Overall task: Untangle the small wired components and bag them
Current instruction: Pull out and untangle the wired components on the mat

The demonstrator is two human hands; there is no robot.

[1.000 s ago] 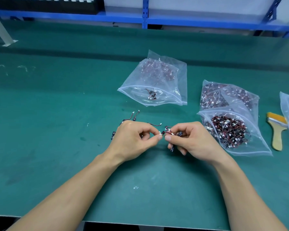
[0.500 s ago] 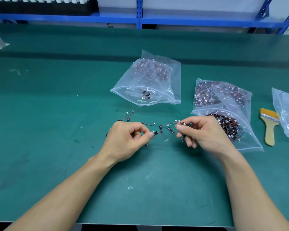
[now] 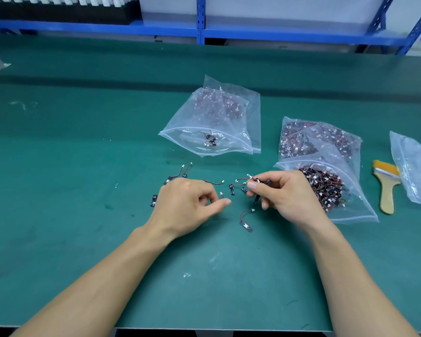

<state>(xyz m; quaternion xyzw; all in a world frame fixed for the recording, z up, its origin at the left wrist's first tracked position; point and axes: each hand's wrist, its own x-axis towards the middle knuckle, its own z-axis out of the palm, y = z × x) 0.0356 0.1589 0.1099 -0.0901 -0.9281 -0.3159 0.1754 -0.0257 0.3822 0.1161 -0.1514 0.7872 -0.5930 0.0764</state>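
Green bench mat [image 3: 83, 190] shows our progress: a handful of freed components [image 3: 246, 218] lie scattered around our hands, and the clear bag [image 3: 187, 132] beyond them holds only a few near its mouth. Our right hand [image 3: 284, 198] pinches a small tangle [image 3: 250, 184] between thumb and fingertips. Our left hand [image 3: 187, 205] is curled beside a loose lead [image 3: 222, 195]; we cannot tell whether it grips it. With the open bag [image 3: 350, 210] heaped, we judge most work lies ahead.
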